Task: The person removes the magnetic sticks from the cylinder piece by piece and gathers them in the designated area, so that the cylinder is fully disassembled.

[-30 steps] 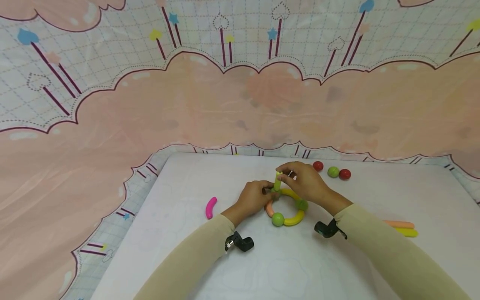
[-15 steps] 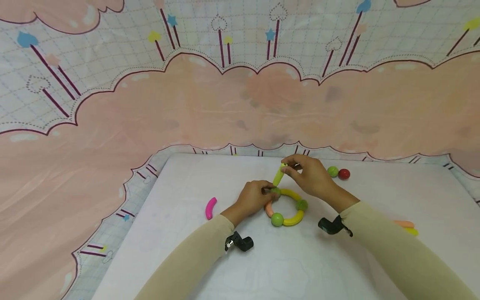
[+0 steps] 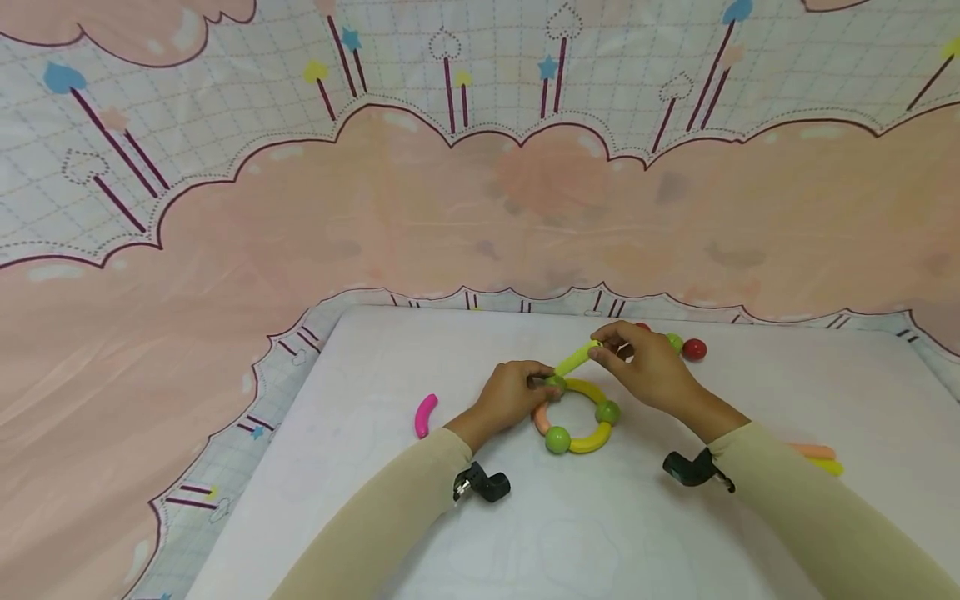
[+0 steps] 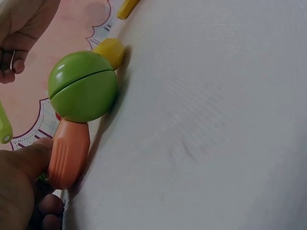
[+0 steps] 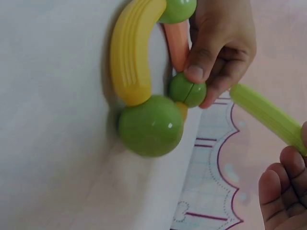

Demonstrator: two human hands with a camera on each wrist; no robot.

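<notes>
A ring of curved yellow pieces (image 3: 591,439), a curved orange piece (image 3: 542,419) and green balls (image 3: 557,439) lies on the white table. My left hand (image 3: 513,393) pinches the green ball (image 5: 188,89) at the ring's far side between thumb and fingers. In my right hand (image 3: 643,367) is the end of a lime-green stick (image 5: 268,115), gripped by the fingertips. The stick slants down and left above the ring in the head view, its lower end close to the pinched ball. A gap shows between that end and the ball in the right wrist view.
A pink curved piece (image 3: 425,415) lies left of the left hand. Behind the right hand are red balls (image 3: 694,349) and another green ball (image 3: 675,342). Orange (image 3: 817,451) and yellow sticks (image 3: 829,467) lie partly hidden by the right sleeve.
The lime-green stick has gone from nearly upright on the ball to a slant toward the right. My right hand has shifted right with it. My left hand stays on the ball.
</notes>
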